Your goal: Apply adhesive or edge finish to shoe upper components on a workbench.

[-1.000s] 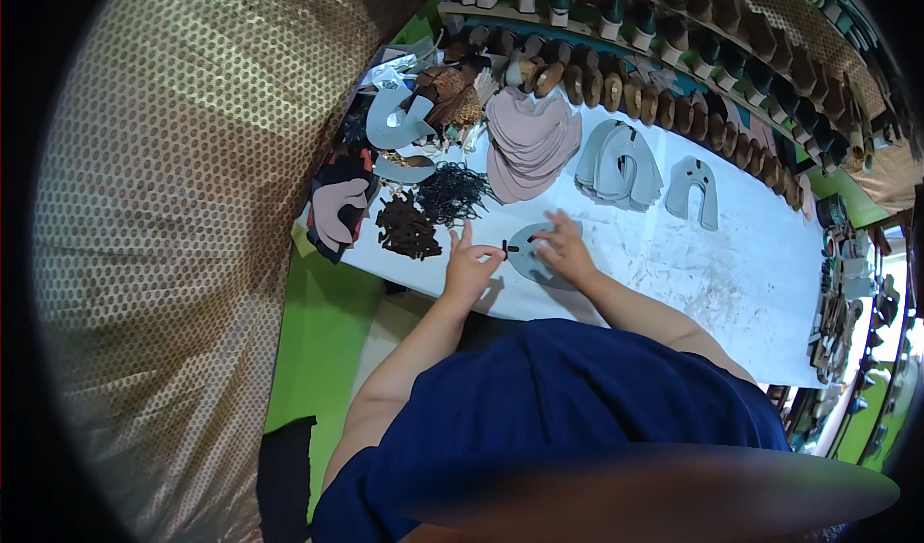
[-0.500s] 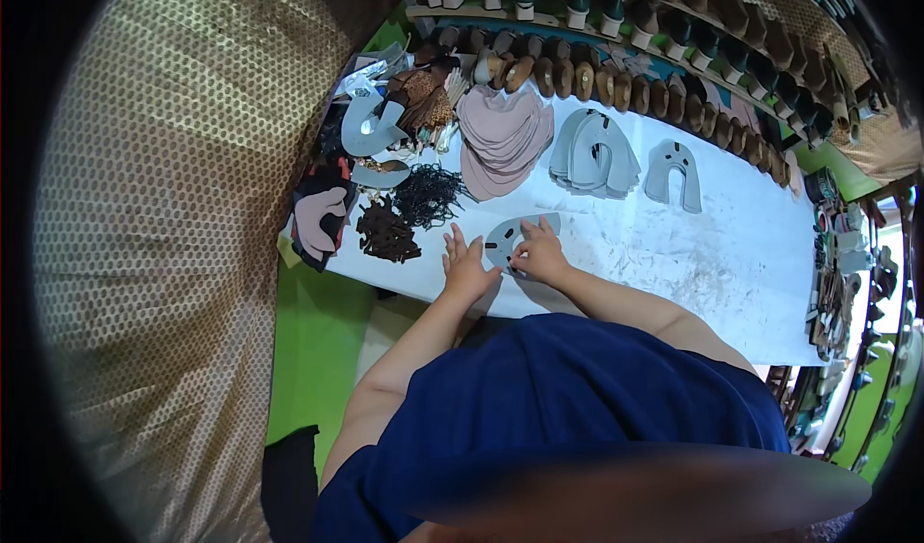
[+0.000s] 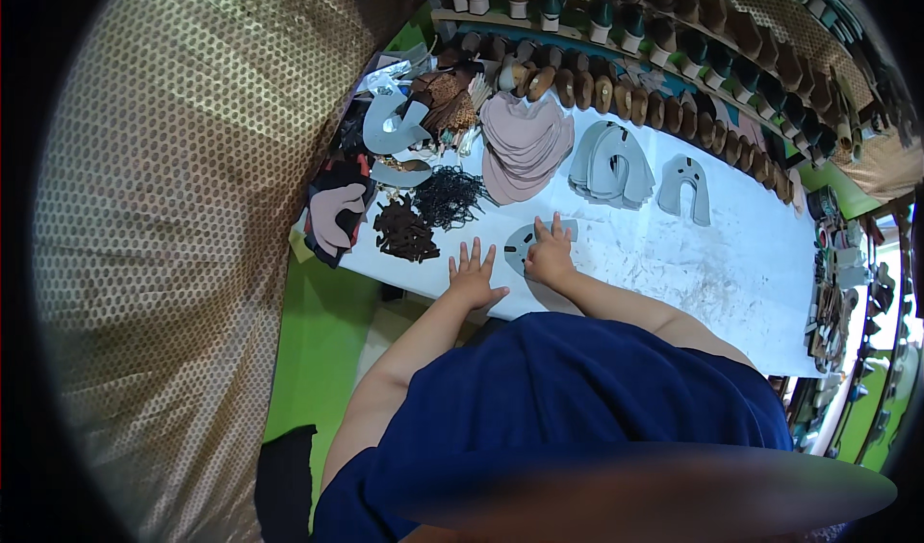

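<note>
Now the left hand (image 3: 472,281) has drawn back, empty and splayed wide; at its two o'clock, on the white-covered table (image 3: 712,302), the grey, curved sheet piece (image 3: 518,241) lies under the right hand (image 3: 551,257) alone; whether that pinches anything, I cannot tell.

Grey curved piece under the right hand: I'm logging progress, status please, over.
Left hand open, empty. Right hand over grey curved piece, hiding part, contact unclear. Piece on white table, dark marks showing. Dark brown strips heaped to the left.
</note>
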### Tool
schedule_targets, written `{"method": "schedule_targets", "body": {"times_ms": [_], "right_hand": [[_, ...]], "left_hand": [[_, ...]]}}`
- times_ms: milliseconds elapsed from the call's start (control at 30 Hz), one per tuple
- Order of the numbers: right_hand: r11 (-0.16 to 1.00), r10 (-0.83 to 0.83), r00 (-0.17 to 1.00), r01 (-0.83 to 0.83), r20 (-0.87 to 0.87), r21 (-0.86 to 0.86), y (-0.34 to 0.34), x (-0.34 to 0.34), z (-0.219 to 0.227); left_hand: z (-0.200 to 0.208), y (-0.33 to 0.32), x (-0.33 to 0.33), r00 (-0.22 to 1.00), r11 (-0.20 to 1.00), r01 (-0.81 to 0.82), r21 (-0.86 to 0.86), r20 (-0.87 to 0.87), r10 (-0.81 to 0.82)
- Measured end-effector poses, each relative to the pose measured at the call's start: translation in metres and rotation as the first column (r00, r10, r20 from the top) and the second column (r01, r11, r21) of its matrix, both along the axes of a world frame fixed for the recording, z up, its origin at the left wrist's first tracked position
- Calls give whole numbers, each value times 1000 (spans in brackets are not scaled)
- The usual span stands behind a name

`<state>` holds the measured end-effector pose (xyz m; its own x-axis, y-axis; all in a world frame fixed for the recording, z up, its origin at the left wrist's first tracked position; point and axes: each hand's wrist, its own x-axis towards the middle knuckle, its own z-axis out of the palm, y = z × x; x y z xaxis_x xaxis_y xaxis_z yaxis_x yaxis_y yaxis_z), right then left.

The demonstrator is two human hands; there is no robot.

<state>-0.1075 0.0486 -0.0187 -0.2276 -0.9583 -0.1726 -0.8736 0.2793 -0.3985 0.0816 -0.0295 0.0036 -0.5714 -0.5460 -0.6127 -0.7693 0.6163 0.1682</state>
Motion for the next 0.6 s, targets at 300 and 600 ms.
{"method": "schedule_targets", "body": {"times_ms": [300,600], "right_hand": [[991,4,1000,-5,-3,-135,5,0,-22],[796,344,919,-394,-193,-458,34,-35,-20]], "left_hand": [[-2,-3,2,999,1000,13,2,-39,-13],[-4,-2,3,1000,1000,2,-2,-31,-2]]}}
